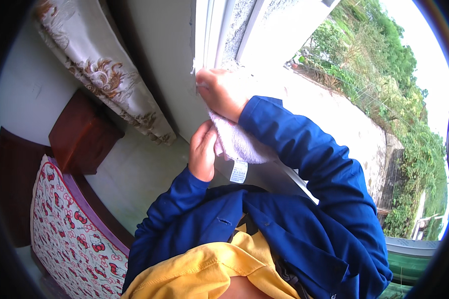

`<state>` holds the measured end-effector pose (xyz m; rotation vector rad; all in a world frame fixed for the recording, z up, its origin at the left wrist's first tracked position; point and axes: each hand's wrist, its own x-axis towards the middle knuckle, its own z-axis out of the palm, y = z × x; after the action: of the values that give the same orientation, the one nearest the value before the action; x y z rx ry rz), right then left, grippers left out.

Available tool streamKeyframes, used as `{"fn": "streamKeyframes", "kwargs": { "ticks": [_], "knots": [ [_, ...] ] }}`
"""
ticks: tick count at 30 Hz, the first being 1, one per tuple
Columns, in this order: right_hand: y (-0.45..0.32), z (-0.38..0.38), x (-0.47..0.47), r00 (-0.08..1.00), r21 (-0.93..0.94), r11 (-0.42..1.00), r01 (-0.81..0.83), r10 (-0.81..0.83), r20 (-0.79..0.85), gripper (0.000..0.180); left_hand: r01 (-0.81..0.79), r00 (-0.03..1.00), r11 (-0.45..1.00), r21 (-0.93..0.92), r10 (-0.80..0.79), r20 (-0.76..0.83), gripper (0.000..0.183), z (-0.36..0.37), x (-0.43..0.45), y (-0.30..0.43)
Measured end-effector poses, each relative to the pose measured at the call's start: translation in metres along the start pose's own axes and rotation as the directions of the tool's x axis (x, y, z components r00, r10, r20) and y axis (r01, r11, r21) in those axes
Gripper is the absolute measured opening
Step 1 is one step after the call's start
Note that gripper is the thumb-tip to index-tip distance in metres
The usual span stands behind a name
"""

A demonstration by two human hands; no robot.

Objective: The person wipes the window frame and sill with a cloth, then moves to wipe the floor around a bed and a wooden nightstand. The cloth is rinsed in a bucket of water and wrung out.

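A pale pink terry towel [243, 144] hangs in folds in front of my chest, with a white printed label [238, 171] dangling from its lower edge. My left hand [203, 149] grips the towel's left side between thumb and fingers. Above it, my right hand [222, 91] is curled at the edge of the white window frame [211, 41]. The towel's upper end runs up under this hand, and its fingertips are partly hidden against the frame.
A patterned curtain [104, 71] hangs at left. Below it stand a dark red wooden bedside cabinet [84, 134] and a bed with a printed cover [75, 231]. Through the window opening at right are a pale paved ground [333, 112] and green bushes [393, 86].
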<state>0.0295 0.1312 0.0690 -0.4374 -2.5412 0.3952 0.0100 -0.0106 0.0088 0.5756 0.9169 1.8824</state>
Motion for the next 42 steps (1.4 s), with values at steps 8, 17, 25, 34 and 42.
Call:
{"fn": "streamKeyframes", "kwargs": {
  "ticks": [8, 17, 25, 34, 42],
  "knots": [
    [0.007, -0.018, -0.008, 0.955, -0.176, 0.964, 0.201, -0.153, 0.256, 0.018, 0.103, 0.995, 0.994, -0.027, -0.103, 0.001, 0.027, -0.008, -0.004, 0.002],
    [0.006, -0.012, 0.006, 0.923, -0.168, 0.983, 0.072, -0.002, 0.384, 0.014, 0.058, 0.995, 0.998, 0.000, -0.058, 0.083, 0.028, -0.008, -0.006, 0.020],
    [-0.006, -0.021, -0.011, 0.950, -0.227, 0.971, 0.072, 0.002, 0.311, 0.010, 0.100, 0.994, 0.994, 0.041, -0.102, 0.027, 0.025, -0.015, -0.010, 0.011],
    [-0.013, -0.020, -0.001, 0.862, -0.216, 0.976, -0.010, 0.118, 0.493, 0.013, 0.091, 0.994, 0.987, 0.132, -0.097, 0.039, 0.026, -0.024, -0.009, 0.018],
    [-0.008, -0.006, 0.000, 0.932, -0.251, 0.967, -0.050, 0.135, 0.337, 0.013, 0.057, 0.998, 0.986, 0.158, -0.058, 0.007, 0.029, -0.023, -0.014, 0.021]
  ]
}}
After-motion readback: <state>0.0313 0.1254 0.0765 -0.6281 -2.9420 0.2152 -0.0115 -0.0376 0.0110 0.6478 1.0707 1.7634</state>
